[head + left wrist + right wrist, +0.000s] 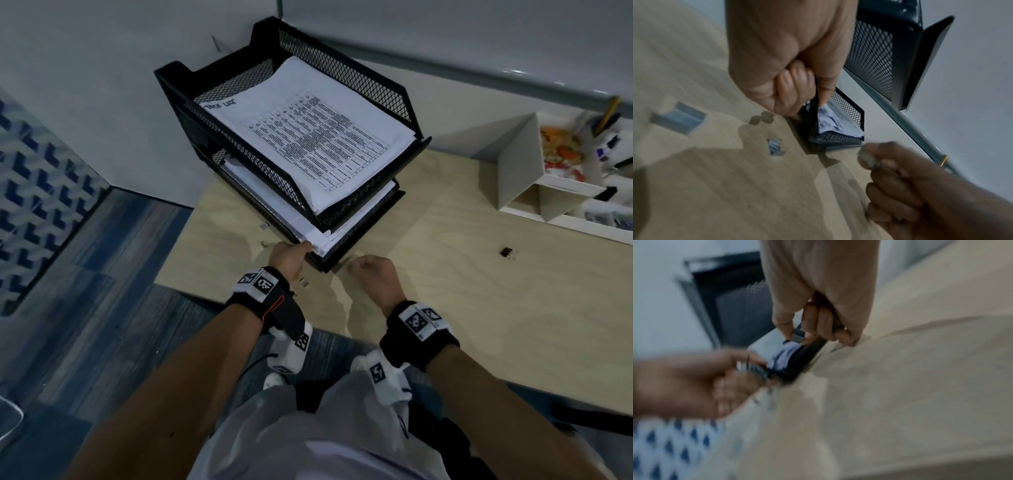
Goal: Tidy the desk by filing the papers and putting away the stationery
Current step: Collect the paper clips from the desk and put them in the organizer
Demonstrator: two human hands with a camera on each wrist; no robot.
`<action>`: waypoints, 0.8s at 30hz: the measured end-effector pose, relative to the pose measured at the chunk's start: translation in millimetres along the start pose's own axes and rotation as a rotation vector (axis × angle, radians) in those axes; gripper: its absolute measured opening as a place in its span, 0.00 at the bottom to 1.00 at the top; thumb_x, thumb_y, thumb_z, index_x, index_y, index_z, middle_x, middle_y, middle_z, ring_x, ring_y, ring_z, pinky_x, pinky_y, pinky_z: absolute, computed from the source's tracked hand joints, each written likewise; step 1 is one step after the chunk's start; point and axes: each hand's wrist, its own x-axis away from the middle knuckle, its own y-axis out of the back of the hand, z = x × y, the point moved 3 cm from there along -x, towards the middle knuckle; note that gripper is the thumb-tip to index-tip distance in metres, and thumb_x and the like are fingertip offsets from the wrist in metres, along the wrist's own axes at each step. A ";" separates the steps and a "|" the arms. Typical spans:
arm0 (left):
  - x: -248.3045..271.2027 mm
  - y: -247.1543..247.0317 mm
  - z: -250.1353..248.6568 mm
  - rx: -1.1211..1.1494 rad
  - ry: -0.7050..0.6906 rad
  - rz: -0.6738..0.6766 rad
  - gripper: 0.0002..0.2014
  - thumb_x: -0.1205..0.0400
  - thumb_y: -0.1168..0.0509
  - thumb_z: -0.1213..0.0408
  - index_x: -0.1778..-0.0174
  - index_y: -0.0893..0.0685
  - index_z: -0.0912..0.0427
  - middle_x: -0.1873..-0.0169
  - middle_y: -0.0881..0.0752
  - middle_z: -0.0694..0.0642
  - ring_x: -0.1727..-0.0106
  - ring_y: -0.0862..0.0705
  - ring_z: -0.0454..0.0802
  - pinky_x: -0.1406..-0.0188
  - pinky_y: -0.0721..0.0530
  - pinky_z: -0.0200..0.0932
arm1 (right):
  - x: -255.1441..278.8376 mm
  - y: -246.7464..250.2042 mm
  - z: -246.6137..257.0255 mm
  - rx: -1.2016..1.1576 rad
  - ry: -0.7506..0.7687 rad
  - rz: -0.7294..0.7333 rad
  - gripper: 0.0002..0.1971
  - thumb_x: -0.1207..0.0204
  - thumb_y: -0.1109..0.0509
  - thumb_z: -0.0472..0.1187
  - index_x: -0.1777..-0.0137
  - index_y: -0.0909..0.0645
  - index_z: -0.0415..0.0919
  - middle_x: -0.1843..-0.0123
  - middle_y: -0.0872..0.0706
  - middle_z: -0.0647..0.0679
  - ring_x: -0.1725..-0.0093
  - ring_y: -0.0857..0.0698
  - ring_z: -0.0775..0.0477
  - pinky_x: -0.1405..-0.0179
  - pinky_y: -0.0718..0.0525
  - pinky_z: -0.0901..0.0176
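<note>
A black mesh two-tier tray point(346, 68) stands at the desk's left corner, with a printed sheet point(308, 137) on the full top tier. More papers point(318, 240) fill the lower tier. My left hand point(291, 255) is at the lower tier's front corner; in the left wrist view its thumb and curled fingers point(791, 91) grip the black corner edge point(815, 120). My right hand point(371, 270) hovers just right of that corner, pinching a small grey strip of staples point(797, 335) between thumb and fingers. The right wrist view is blurred.
Loose staple strips point(679, 120) point(774, 146) lie on the wooden desk point(479, 291) beside the tray. A black binder clip point(507, 253) lies to the right. A white desk organizer point(520, 164) with pens stands at the back right. The desk's edge is close to my body.
</note>
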 end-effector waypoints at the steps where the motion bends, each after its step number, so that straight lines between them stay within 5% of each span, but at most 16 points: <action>1: -0.7 1.2 0.0 -0.005 0.002 0.026 0.22 0.20 0.37 0.67 0.77 0.40 0.55 0.96 0.40 0.43 0.95 0.44 0.40 0.88 0.48 0.22 | 1.8 0.4 2.1 -0.188 -0.080 0.023 0.10 0.22 0.36 0.30 0.64 0.20 0.29 0.79 0.27 0.53 0.86 0.29 0.62 0.82 0.33 0.74; 4: -0.5 9.9 -0.2 -0.068 -0.003 0.110 0.18 0.19 0.35 0.59 0.74 0.30 0.57 0.95 0.40 0.44 0.94 0.43 0.41 0.88 0.47 0.25 | 5.8 -7.1 8.5 -0.641 -0.256 0.226 0.19 0.21 0.47 0.38 0.75 0.28 0.37 0.84 0.35 0.53 0.85 0.41 0.55 0.83 0.43 0.67; 6: 2.0 21.6 -0.2 -0.105 -0.025 0.142 0.17 0.19 0.35 0.53 0.69 0.22 0.60 0.94 0.40 0.44 0.92 0.43 0.41 0.85 0.46 0.30 | 6.6 -12.6 11.2 -0.671 -0.289 0.242 0.18 0.23 0.48 0.40 0.73 0.28 0.40 0.81 0.32 0.49 0.84 0.40 0.54 0.83 0.44 0.68; 9: 2.6 47.7 0.2 -0.246 -0.109 0.076 0.20 0.17 0.38 0.51 0.70 0.24 0.61 0.92 0.35 0.45 0.90 0.37 0.40 0.81 0.42 0.36 | 7.4 -27.1 12.7 -0.393 -0.202 0.112 0.24 0.19 0.42 0.41 0.79 0.37 0.42 0.78 0.39 0.47 0.81 0.42 0.52 0.83 0.45 0.68; 11: 3.5 64.4 1.7 -0.439 -0.216 0.024 0.16 0.16 0.40 0.55 0.64 0.24 0.63 0.78 0.25 0.52 0.75 0.25 0.46 0.73 0.31 0.39 | 11.3 -39.3 17.9 -0.051 -0.040 0.036 0.28 0.19 0.38 0.42 0.80 0.43 0.46 0.79 0.41 0.49 0.80 0.43 0.52 0.80 0.44 0.64; 13: 4.5 77.2 8.6 -0.660 -0.280 0.048 0.11 0.16 0.40 0.60 0.59 0.22 0.63 0.66 0.24 0.55 0.58 0.24 0.50 0.58 0.27 0.43 | 16.9 -54.8 25.2 0.345 0.146 0.074 0.26 0.17 0.40 0.42 0.79 0.41 0.44 0.79 0.35 0.47 0.78 0.34 0.50 0.74 0.38 0.59; 16: 12.4 81.2 22.0 -0.937 -0.305 0.193 0.13 0.19 0.35 0.57 0.58 0.31 0.59 0.61 0.24 0.54 0.54 0.24 0.51 0.57 0.30 0.41 | 22.0 -74.7 28.8 0.779 0.234 0.094 0.12 0.18 0.44 0.45 0.53 0.24 0.37 0.54 0.14 0.36 0.52 0.17 0.34 0.57 0.23 0.49; 18: 19.0 74.5 28.1 -1.135 -0.345 0.240 0.20 0.21 0.33 0.49 0.47 0.31 0.61 0.52 0.23 0.58 0.51 0.22 0.54 0.55 0.27 0.44 | 23.8 -84.1 27.9 0.931 0.216 0.110 0.17 0.18 0.43 0.47 0.37 0.30 0.35 0.43 0.16 0.33 0.43 0.17 0.31 0.50 0.21 0.46; 21: 22.2 59.3 34.9 -1.362 -0.440 0.243 0.31 0.21 0.36 0.44 0.33 0.35 0.64 0.41 0.19 0.65 0.43 0.18 0.61 0.50 0.22 0.48 | 25.3 -90.5 24.6 1.000 0.175 0.088 0.18 0.17 0.45 0.44 0.32 0.36 0.33 0.39 0.16 0.33 0.41 0.17 0.30 0.49 0.20 0.45; 24: 23.8 46.4 36.3 -1.473 -0.568 0.191 0.25 0.14 0.46 0.50 0.30 0.36 0.66 0.40 0.18 0.68 0.44 0.16 0.62 0.53 0.22 0.47 | 26.9 -92.8 20.8 1.031 0.162 0.102 0.17 0.18 0.47 0.34 0.30 0.39 0.33 0.39 0.17 0.32 0.42 0.16 0.30 0.50 0.20 0.44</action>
